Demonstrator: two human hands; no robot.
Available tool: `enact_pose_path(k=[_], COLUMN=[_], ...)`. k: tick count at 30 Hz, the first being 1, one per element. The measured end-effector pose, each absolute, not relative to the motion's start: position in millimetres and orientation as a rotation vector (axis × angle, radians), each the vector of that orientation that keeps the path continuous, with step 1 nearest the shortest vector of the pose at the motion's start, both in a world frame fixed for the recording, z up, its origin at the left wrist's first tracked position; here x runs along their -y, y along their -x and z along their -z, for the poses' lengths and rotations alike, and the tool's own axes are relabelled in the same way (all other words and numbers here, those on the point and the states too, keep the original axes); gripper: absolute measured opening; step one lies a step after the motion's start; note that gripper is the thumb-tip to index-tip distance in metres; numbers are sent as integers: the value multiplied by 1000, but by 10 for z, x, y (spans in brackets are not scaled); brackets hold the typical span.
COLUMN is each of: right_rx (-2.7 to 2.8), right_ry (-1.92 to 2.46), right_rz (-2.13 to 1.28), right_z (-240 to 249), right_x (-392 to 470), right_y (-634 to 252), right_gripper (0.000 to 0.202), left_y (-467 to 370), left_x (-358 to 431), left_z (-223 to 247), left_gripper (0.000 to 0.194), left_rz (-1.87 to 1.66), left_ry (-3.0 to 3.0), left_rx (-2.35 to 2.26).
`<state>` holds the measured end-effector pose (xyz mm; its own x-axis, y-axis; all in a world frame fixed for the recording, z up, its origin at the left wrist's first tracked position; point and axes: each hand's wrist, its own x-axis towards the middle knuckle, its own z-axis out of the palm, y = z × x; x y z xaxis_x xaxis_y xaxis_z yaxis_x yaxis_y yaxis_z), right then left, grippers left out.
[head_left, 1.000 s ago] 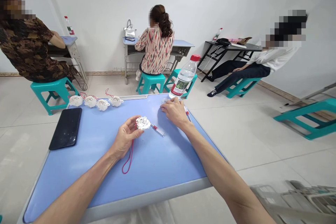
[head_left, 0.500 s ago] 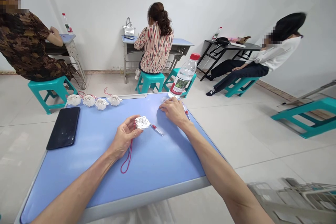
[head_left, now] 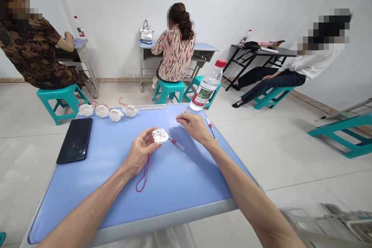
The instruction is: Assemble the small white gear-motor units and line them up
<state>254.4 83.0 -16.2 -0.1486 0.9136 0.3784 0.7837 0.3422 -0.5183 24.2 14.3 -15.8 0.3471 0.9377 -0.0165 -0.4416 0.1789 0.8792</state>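
Between the thumb and fingers of my left hand [head_left: 141, 150] is a white, round, textured piece [head_left: 160, 135], with a red cord loop [head_left: 143, 180] hanging down from it. My right hand [head_left: 194, 124] is over the desk's far right part, thumb and fingertips pinched together; anything between them is too small to make out. Just behind it lies a small clear item [head_left: 186, 111]. A clear pen-like tool with a red band [head_left: 178, 144] lies right of the white piece. Another such tool [head_left: 211, 127] rests near the desk's right edge.
Several white pieces with red cords [head_left: 115, 115] line the far left of the blue desk [head_left: 162, 197]. A black phone [head_left: 74, 140] lies below them. A water bottle [head_left: 207, 87] stands at the far right edge. Three people sit on green stools beyond.
My right hand has drawn back a little from the small clear item near the bottle, its fingertips now pinched. My left hand still holds the white piece. The view has shifted slightly.
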Motion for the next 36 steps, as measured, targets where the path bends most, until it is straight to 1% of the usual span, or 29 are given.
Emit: enact_pose_path(k=[4,7,9,12,17,36], right_rx=[1756,1783,1926,2107,2204,2256], right_ry=[1317,1144,1020,893,829,809], right_rz=[-570,-742,-699,-485,-259,-212], right_z=[66,-74,-154,-201,-191,-172], right_x=[-739,-612,-511,-386,-306,-333], right_y=[-2454,-2368,-2299,-2196,-2118,-2141], right_gripper=[13,13,14,21,33,39], left_y=[-243,-239,-233,-227,-231,-233], left_x=[-145,-152,-156,-161,-159,-151], left_z=[169,187,201,221,223,220], left_gripper=[48,48,49,49,48,47], left_rz=[-1103,-1110,-1115,-1120,-1121,-1101], left_ry=[-932,-927,-925,-934,-953,-970], left_rx=[-644,-640,-642,-639,-634,-631])
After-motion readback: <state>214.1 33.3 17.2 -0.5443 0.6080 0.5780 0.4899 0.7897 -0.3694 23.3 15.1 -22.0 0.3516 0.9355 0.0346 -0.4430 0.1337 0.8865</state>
